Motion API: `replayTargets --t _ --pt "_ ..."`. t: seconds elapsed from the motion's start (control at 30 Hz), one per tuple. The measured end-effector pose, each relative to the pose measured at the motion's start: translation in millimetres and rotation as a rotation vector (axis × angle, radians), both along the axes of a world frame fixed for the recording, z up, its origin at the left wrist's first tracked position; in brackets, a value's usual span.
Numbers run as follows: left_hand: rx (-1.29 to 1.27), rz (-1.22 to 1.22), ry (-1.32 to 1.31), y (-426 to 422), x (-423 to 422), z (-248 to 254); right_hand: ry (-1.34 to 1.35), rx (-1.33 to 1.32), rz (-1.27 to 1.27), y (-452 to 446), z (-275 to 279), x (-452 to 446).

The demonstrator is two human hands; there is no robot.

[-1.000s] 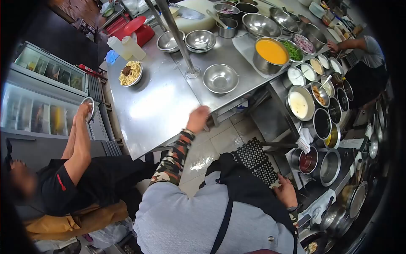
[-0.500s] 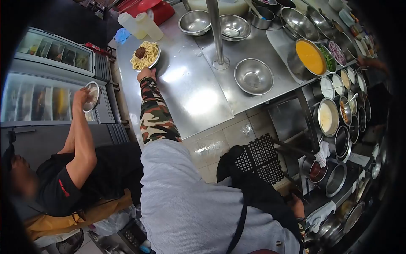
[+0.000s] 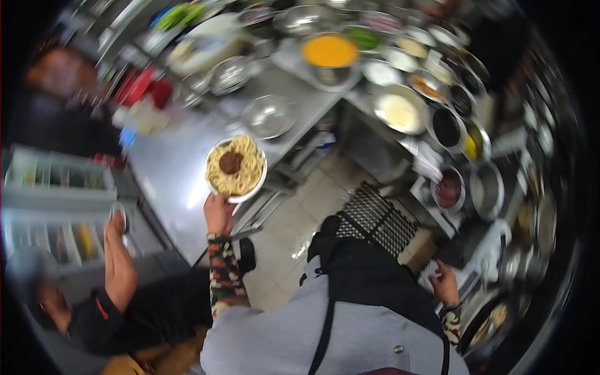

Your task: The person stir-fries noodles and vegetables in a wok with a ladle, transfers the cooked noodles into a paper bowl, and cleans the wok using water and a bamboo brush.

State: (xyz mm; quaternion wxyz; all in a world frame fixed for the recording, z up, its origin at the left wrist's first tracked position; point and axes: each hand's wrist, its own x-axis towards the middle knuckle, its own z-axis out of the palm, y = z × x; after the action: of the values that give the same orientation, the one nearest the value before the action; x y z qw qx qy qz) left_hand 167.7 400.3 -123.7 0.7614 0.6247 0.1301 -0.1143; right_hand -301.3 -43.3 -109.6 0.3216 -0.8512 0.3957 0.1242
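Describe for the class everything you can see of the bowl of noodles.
The bowl is round with a smooth, whitish rim; its material is unclear. Pale yellow noodles fill it, topped by a dark brown mound near the middle. Its open top faces up toward the camera. The left hand has a grip on its near edge, and in this view it overlaps the edge of the metal table.

The person's left hand [image 3: 219, 215] holds a bowl [image 3: 245, 197] of noodles [image 3: 252, 169] with a brown topping [image 3: 230, 162], while the right hand [image 3: 445, 285] hangs beside the black apron [image 3: 375, 265].
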Motion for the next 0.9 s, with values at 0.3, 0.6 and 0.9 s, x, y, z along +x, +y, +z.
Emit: replayTargets --t 0.3,0.6,0.9 --pt "-0.157 -0.948 0.083 -315.6 -169.5 34.2 0.234 -0.941 -0.844 -5.6 54.4 -279.2" --pt "-0.285 -1.849 0.05 -634.4 -479.9 72.0 0.551 -0.402 -1.511 26.5 -5.6 -402.8" --pt "-0.126 -1.863 -1.479 -753.1 -774.3 45.2 -0.562 -0.134 -1.852 129.8 68.3 -377.7"
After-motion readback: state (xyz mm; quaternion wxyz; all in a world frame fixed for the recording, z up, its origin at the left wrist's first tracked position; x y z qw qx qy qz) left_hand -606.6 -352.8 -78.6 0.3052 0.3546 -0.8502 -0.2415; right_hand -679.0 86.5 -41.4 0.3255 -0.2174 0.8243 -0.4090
